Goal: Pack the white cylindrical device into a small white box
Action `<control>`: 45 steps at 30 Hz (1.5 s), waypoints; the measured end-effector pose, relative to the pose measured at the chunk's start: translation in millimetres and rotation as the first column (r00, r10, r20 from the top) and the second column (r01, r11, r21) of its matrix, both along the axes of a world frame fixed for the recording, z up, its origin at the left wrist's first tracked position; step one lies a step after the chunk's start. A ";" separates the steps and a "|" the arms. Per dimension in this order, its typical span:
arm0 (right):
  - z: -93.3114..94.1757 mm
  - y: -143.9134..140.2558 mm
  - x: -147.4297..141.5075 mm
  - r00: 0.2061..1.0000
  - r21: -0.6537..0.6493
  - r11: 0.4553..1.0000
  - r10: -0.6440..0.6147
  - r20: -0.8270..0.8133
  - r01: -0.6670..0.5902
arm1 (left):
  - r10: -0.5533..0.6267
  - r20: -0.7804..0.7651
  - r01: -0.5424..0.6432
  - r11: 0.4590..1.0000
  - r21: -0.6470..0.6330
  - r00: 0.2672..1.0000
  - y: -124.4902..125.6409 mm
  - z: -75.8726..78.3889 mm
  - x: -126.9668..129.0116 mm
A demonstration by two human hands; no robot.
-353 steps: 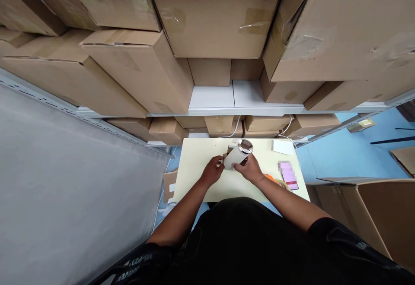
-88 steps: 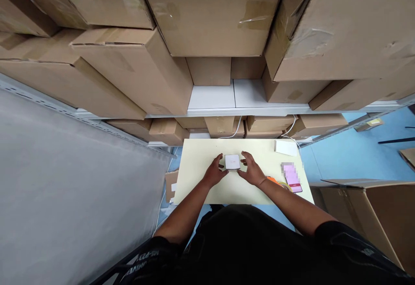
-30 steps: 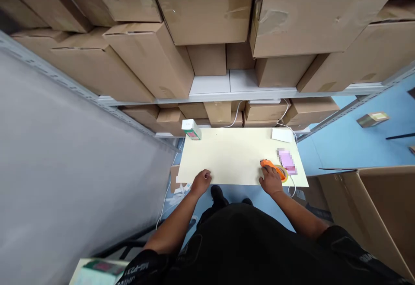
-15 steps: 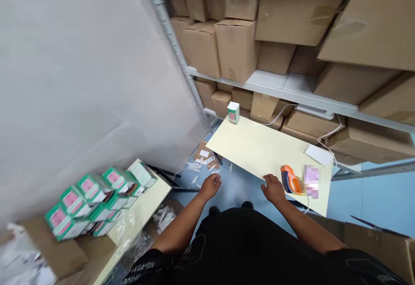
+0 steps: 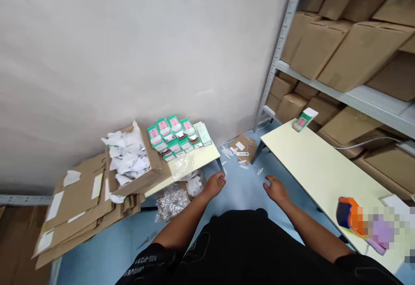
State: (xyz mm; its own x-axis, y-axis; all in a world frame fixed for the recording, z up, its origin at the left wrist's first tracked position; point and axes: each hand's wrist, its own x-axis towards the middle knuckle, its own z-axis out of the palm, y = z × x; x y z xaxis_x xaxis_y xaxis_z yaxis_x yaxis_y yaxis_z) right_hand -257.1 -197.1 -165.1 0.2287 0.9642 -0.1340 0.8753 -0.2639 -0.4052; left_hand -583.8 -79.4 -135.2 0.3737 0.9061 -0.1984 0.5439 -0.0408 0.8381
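Note:
My left hand [image 5: 215,185] hangs over the floor by the near corner of the left table [image 5: 207,157], its fingers curled in loosely, with nothing visible in them. My right hand [image 5: 276,189] is held above the blue floor, left of the right table [image 5: 311,164]; it is open, thumb and fingers apart, and holds nothing. Several green, white and pink boxes [image 5: 175,123] stand in rows on the left table. One similar box [image 5: 303,119] stands at the far end of the right table. An orange and dark blue tape dispenser [image 5: 352,216] rests nearer me on that table.
On the left, a carton [image 5: 152,157] full of crumpled white paper [image 5: 129,155] stands beside flattened cardboard [image 5: 78,203]. Clear plastic wrap [image 5: 173,201] lies beneath the left table. Paper scraps [image 5: 243,153] litter the floor. Shelving [image 5: 324,80] with brown cartons [image 5: 363,56] rises at right.
My view has swung left, so the left table's boxes and the paper-filled carton are now in fuller view. My right hand is now apart from the right table's edge.

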 end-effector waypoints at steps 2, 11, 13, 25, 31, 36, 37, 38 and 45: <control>0.9 16.7 -32.7 0.999 0.006 0.999 0.031 -0.011 -0.031 | 0.052 0.006 -0.052 0.999 -0.012 0.999 -1.2 1.1 -39.6; 19.9 79.5 -162.1 0.980 -0.032 0.990 0.133 -0.145 -0.139 | 0.285 0.028 -0.285 0.958 0.003 0.958 2.1 17.7 -177.2; 27.0 91.2 -185.3 0.968 -0.034 0.986 0.156 -0.196 -0.166 | 0.328 0.032 -0.329 0.944 0.021 0.944 2.5 28.2 -199.9; 54.6 178.8 -278.4 0.765 0.019 0.858 0.467 -0.442 -0.513 | 0.696 0.022 -0.695 0.712 0.102 0.717 -15.6 59.2 -258.5; 70.0 193.9 -324.7 0.615 0.034 0.743 0.578 -0.536 -0.668 | 0.875 0.010 -0.855 0.470 0.219 0.483 -37.8 78.3 -300.0; 77.1 187.7 -376.6 0.525 0.015 0.665 0.603 -0.600 -0.747 | 0.931 -0.073 -0.873 0.360 0.328 0.357 -44.9 85.6 -378.1; 76.0 185.6 -388.7 0.513 0.014 0.651 0.611 -0.603 -0.759 | 0.934 -0.104 -0.861 0.355 0.363 0.342 -44.1 84.6 -396.5; 74.2 183.2 -401.4 0.508 0.012 0.646 0.612 -0.606 -0.764 | 0.934 -0.140 -0.843 0.358 0.402 0.329 -42.4 83.1 -415.0; 63.4 158.0 -494.4 0.517 -0.039 0.640 0.582 -0.628 -0.768 | 0.798 -0.514 -0.689 0.565 0.454 0.315 -6.3 65.5 -527.5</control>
State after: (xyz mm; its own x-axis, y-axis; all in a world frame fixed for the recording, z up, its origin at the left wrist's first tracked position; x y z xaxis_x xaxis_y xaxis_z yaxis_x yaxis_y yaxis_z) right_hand -751.5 -39.1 -101.7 -0.6726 0.6826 -0.2856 0.5018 0.1372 -0.8541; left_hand -1111.3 -85.8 -69.8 -0.6362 0.7679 0.0750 0.7464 0.5879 0.3118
